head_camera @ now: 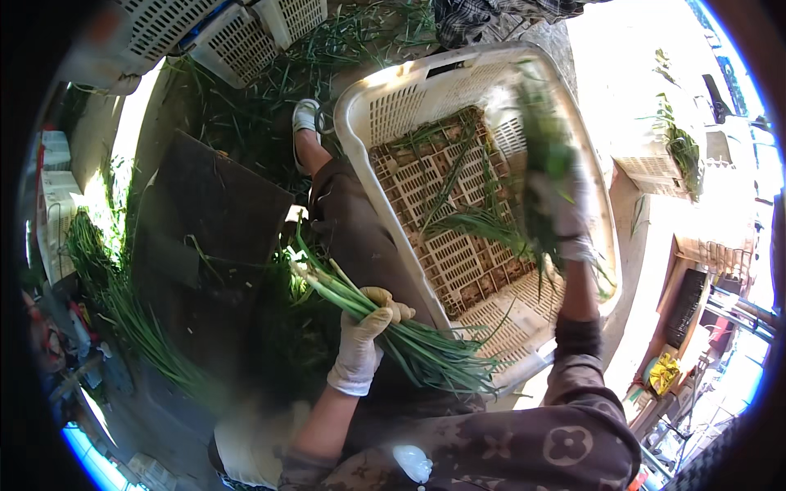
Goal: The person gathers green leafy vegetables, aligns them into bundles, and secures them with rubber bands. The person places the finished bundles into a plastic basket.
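Observation:
My left hand (368,331), in a pale glove, grips a bunch of scallions (417,340) over my lap. Their pale stem ends point up and left, while the green tops fan out to the right. Inside the large white plastic crate (424,288), my gloved right hand (568,202) is blurred by motion and closed around another bunch of greens (546,129). Below that hand, a few loose green leaves (473,227) lie on the slatted crate bottom, which is stained with brown dirt.
Left of my leg stands a dark board (209,208) with scraps on it. Beyond it lies a long heap of scallions (129,301). Cut leaves (307,61) litter the floor near more white crates (236,46). Crates with greens (678,141) stand at the right.

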Demonstrator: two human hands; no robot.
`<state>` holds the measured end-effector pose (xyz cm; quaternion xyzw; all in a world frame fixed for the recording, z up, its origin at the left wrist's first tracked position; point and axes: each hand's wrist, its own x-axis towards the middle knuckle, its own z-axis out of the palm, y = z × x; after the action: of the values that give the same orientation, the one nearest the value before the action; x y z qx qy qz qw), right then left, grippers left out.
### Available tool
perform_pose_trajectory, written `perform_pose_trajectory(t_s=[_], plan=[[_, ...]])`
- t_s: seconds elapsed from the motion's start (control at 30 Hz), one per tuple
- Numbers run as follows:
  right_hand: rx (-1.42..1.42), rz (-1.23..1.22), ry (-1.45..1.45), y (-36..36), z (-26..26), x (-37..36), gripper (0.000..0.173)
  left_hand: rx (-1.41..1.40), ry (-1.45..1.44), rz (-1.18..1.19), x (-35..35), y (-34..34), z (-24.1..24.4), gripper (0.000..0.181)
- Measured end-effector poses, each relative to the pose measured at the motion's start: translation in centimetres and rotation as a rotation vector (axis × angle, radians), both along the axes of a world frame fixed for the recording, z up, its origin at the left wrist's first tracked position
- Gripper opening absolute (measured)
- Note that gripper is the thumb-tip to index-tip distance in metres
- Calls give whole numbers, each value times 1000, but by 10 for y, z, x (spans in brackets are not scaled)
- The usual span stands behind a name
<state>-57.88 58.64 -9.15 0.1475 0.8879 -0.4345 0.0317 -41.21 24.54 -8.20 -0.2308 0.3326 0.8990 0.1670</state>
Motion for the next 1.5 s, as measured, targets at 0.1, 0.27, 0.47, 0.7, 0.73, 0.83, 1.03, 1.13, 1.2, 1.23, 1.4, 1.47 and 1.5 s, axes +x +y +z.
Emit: perform_pose_trajectory(t_s=[0.1,0.27,0.47,0.7,0.73,0.83,1.03,1.13,1.2,1.23,1.4,1.47,1.5], plan=[[704,302,-168,-29,-104,30,85,20,9,-5,-3,3,3,26],[354,345,-446,-25,-147,62,40,-18,-16,-29,-1,1,2,32],[443,67,-105,20,-225,21,39,-6,-46,-40,-1,0,5,35],[290,-48,-345,-2,-310,-66,64,102,-79,-4,-2,0,2,34],[343,45,-419,-16,-297,-73,55,116,-86,-9,-3,-1,3,34],[448,18,-203,-22,-301,-75,35,155,-89,-28,-3,-4,1,33],[521,266,-258,-18,-309,-59,66,249,-29,-48,-11,-4,0,26],[604,372,-349,-24,-278,-66,55,267,-30,-19,-8,-4,0,27],[410,191,-35,-15,-275,-48,40,254,-43,-34,-8,-4,0,28],[282,99,94,-6,-287,-40,36,247,-50,-41,-8,-5,0,28],[-79,-55,16,28,-298,-34,32,288,-2,-61,-9,-6,-6,28],[-197,-76,37,1,-266,-50,29,296,1,-27,-3,-6,-10,28],[-188,-78,2,-3,-258,-59,35,291,4,-33,-1,-6,-12,28]])
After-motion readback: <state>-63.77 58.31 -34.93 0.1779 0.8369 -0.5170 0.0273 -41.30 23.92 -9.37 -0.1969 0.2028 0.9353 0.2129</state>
